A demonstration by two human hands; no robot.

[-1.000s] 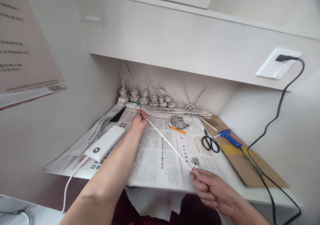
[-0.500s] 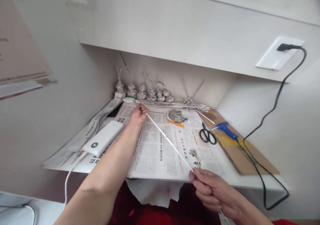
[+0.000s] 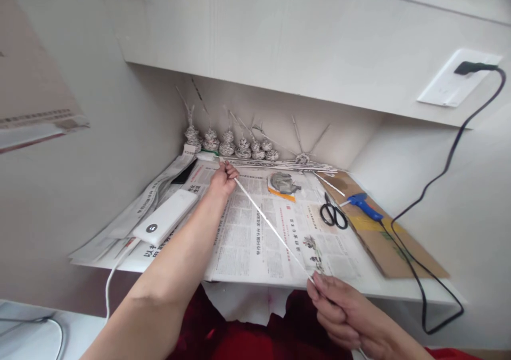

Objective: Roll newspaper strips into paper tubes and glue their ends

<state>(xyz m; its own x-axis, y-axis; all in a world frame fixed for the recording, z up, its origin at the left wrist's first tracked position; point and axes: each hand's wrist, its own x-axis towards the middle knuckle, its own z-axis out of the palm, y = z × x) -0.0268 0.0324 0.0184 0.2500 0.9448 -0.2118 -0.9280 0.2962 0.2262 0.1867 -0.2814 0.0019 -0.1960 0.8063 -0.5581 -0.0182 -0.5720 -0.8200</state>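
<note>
A thin rolled paper strip stretches taut and diagonal above the newspaper. My left hand is closed around its far end, near a bundle of paper rods. At the table's front edge, my right hand pinches the near end between thumb and fingers, and a bit of the strip shows below the hand. Several gourd-shaped woven paper pieces stand along the back wall. Beside them rests a small woven piece with rods sticking up.
Black scissors and a blue glue gun lie to the right, the latter on cardboard. Its cord runs to a wall socket. A grey lump sits mid-table. At left lies a white power bank with a cable.
Both hands keep their hold on the strip, which stays stretched between them. The view has shifted slightly; otherwise little differs.
</note>
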